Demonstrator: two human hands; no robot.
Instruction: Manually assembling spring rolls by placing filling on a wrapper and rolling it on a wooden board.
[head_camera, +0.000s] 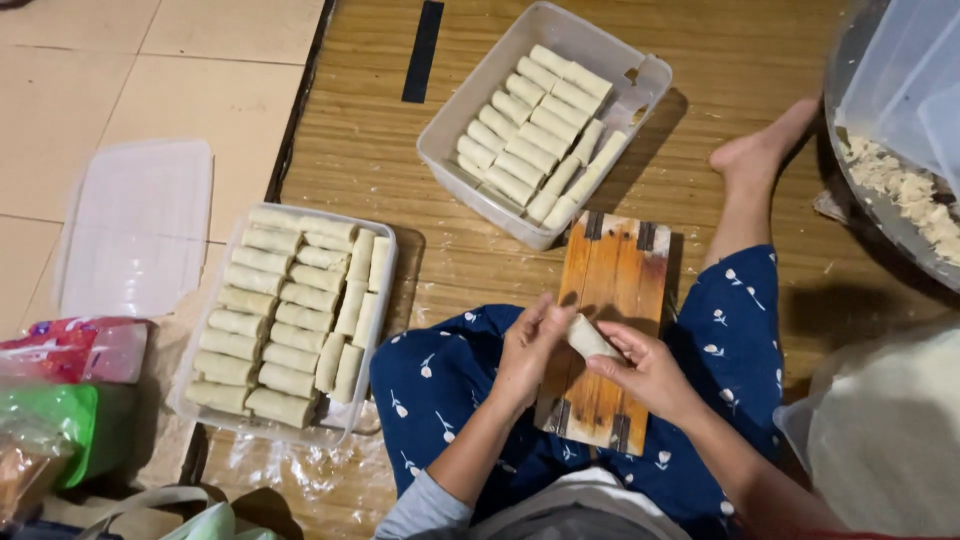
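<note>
Both hands noted low centre, over a wooden board (610, 320) on the lap. Pale roll (590, 339) pinched between left hand (527, 350) and right hand (648, 372), long axis running ten to four; filled tub (545, 120) at twelve.
</note>
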